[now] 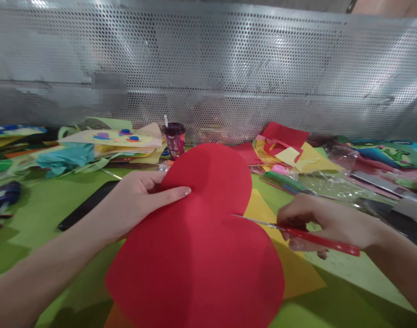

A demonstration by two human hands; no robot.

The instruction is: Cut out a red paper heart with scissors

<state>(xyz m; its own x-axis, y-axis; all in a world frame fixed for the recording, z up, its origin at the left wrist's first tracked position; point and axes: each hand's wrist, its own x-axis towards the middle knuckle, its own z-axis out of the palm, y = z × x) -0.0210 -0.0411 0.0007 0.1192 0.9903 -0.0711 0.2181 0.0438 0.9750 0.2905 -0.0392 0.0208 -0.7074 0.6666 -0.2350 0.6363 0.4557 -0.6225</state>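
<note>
A large red paper shape (211, 255) with two rounded lobes and a notch on its right side fills the middle of the view. My left hand (140, 200) pinches its upper left edge, thumb on top and fingers behind. In my right hand (317, 223) is a pair of scissors (317, 240) with red handles. Their blades point left, and the tip lies at the notch between the lobes. Under the red paper, a yellow paper sheet (297, 269) shows at the right.
Behind stand a cup with a straw (175, 139) and a perforated metal panel (208, 59). Coloured paper scraps (287, 146) pile up at the back right, more papers (126, 146) at the back left. A black phone-like object (88, 207) lies beside my left forearm on the green tabletop (27, 250).
</note>
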